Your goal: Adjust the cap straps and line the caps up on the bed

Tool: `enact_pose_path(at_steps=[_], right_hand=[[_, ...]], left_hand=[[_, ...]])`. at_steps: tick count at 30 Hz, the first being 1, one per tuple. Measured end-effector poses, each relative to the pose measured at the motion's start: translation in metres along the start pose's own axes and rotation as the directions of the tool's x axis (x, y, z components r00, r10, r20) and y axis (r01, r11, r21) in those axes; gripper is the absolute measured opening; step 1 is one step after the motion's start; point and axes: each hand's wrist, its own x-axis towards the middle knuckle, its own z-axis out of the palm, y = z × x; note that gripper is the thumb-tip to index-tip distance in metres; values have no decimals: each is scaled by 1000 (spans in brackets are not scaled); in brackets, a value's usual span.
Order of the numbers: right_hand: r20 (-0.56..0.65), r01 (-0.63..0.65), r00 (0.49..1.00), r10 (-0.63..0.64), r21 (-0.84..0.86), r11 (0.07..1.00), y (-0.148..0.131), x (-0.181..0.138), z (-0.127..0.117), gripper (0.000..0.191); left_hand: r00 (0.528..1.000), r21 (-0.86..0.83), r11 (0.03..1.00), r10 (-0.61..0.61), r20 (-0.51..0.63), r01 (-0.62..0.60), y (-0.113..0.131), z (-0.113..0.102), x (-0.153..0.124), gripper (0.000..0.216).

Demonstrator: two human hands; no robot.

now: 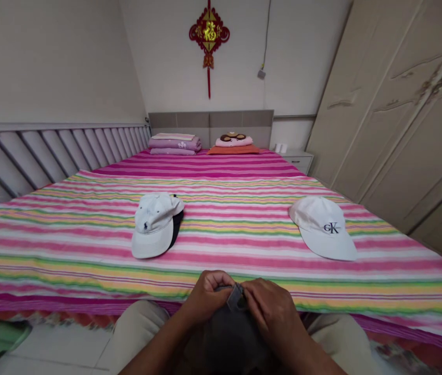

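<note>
My left hand (pixel 210 298) and my right hand (pixel 274 308) are close together at the bottom middle, just in front of the bed edge. Between them is a dark grey cap (pixel 233 338), its lower part in shadow. The fingers of both hands are pinched on its grey strap (pixel 236 298), left hand on one side and right on the other. On the bed, ahead to the left, a white cap with a small dark logo (pixel 154 225) lies partly over a black cap (pixel 177 229). To the right lies a white cap with dark letters (pixel 324 228).
A striped sheet (pixel 228 216) covers the bed. Folded purple bedding (pixel 176 145) and a pink-and-orange stack (pixel 234 146) lie by the headboard (pixel 240 122). Bed rails (pixel 60 151) run left, a wardrobe (pixel 384 109) stands right. A green stool (pixel 2 338) is at lower left.
</note>
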Motion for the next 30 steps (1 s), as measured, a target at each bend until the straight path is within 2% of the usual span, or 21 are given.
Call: enact_pose_path(at_steps=[3, 6, 7, 8, 9, 10, 12, 13, 15, 17, 20, 24, 28, 30], right_hand=[[3, -204, 978, 207, 189, 961, 2, -1, 5, 20], [100, -469, 876, 473, 409, 783, 3, -2, 12, 25], [136, -519, 844, 519, 453, 725, 3, -3, 13, 27], [149, -530, 836, 529, 471, 705, 4, -3, 14, 28], [130, -500, 855, 502, 461, 733, 4, -3, 13, 27], [89, -433, 895, 438, 418, 799, 4, -3, 12, 25], [11, -204, 978, 208, 247, 947, 5, -3, 8, 27], [-6, -75, 997, 76, 141, 987, 6, -3, 7, 29], [2, 124, 992, -124, -51, 991, 8, -4, 5, 29], [-1, 219, 975, -223, -191, 957, 10, -5, 6, 27], [7, 273, 959, -282, -276, 922, 11, -5, 7, 27], [75, 289, 957, -279, -213, 933, 11, -2, 4, 24], [88, 172, 983, -159, -162, 972, 8, 0, 0, 18], [78, 73, 995, -67, -77, 994, 7, -1, 1, 20]], left_hand=[[999, -61, 998, 27, -18, -28, -7, 3, 1, 15], [999, -122, 992, 38, -12, -40, -11, 4, 1, 17], [1000, -134, 991, 30, -6, -31, -11, 5, 0, 18], [1000, -139, 990, 19, -5, -20, -10, 5, 0, 19], [1000, -140, 990, 9, -12, -10, -10, 5, 0, 19], [1000, -135, 991, -3, -21, 0, -9, 5, 0, 18], [999, -114, 993, -19, -48, 14, -7, 4, 0, 18], [998, -102, 995, -25, -56, 19, -6, 4, 0, 19], [998, -80, 996, -30, -60, 25, -6, 3, 0, 20], [998, -67, 998, -20, -59, 16, -6, 3, 0, 21], [999, -57, 998, -6, -42, 4, -7, 2, 0, 21], [999, -53, 998, -32, -27, 30, -8, 2, 0, 21], [1000, 5, 1000, 0, -18, 0, -7, 2, -2, 19], [1000, 24, 999, 23, -8, -23, -8, 2, -3, 17]])
